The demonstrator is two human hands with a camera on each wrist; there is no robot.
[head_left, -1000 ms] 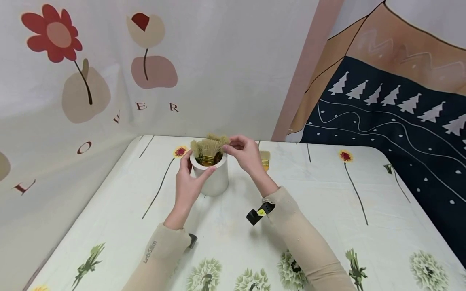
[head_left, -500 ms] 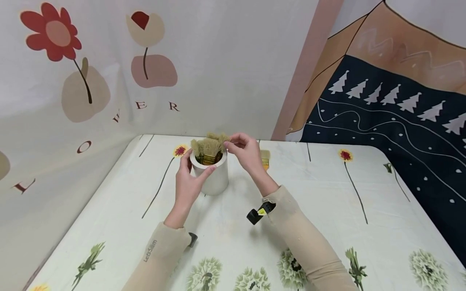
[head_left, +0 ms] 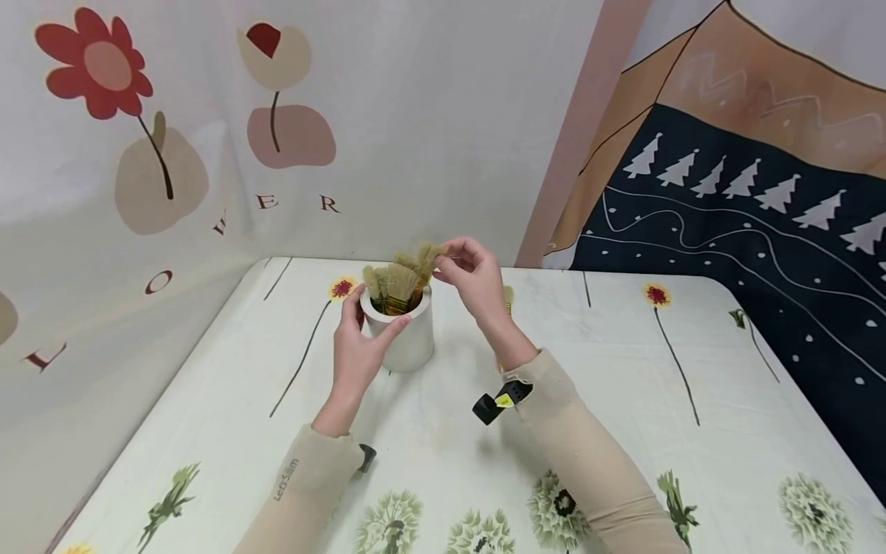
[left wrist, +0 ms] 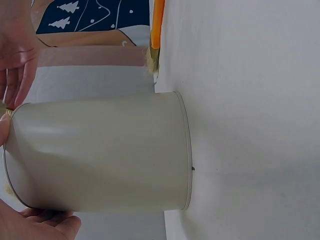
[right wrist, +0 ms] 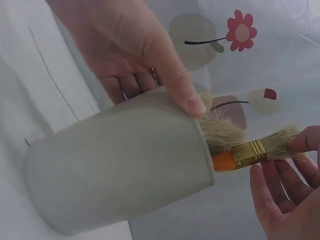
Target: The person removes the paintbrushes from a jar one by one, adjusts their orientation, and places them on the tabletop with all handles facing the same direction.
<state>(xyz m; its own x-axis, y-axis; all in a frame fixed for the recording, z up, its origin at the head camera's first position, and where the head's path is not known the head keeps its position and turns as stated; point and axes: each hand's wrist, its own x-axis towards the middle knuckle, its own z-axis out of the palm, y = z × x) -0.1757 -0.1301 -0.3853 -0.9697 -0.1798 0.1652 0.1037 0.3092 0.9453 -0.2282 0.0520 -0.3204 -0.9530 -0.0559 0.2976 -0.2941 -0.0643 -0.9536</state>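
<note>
A pale cylindrical pot (head_left: 410, 342) stands on the table with several paintbrushes (head_left: 393, 286) in it, bristles up. My left hand (head_left: 354, 354) grips the pot around its upper left side, thumb at the rim in the right wrist view. My right hand (head_left: 479, 283) pinches the bristles of one paintbrush (right wrist: 250, 153) at the pot's right side. That brush's brass ferrule and the top of its orange handle show above the rim; the lower handle is hidden inside.
Another paintbrush (left wrist: 158, 25) with an orange handle lies on the table behind the right wrist. The table (head_left: 588, 354) has a white flower-print cover. Printed cloth (head_left: 429, 138) hangs right behind its far edge.
My right hand has moved up, and the paintbrush it pinches has risen partly out of the pot. My left hand stays on the pot.
</note>
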